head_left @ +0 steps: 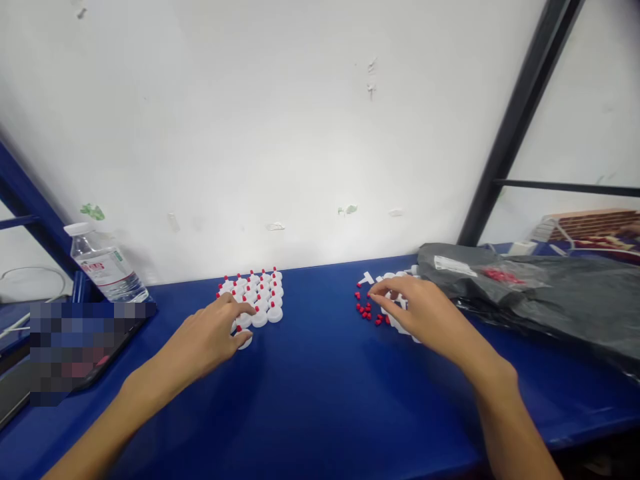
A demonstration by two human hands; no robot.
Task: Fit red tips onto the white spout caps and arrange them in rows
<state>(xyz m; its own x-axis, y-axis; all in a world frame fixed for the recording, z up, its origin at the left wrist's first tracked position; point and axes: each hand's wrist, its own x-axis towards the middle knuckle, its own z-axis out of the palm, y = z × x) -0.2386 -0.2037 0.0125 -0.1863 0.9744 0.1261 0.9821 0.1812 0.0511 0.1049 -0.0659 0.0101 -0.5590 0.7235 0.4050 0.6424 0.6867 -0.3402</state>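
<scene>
My left hand (213,333) is at the near left corner of a block of white nozzle caps (259,319) with small red tips, standing upright in close rows. Its thumb and index finger are apart around the nearest white cap (245,343), which is partly hidden by the thumb. Over on the right, my right hand (420,310) pinches with thumb and index finger at a small red tip (369,294). Several loose red tips (365,311) lie scattered beside those fingers. White plastic parts (368,277) lie behind and under the right hand, mostly covered by it.
A water bottle (110,267) leans at the left, near a dark device (110,357) partly blurred out. Grey plastic bags (550,300) cover the right side of the blue table (320,400). A white wall and a dark metal post (505,147) stand behind.
</scene>
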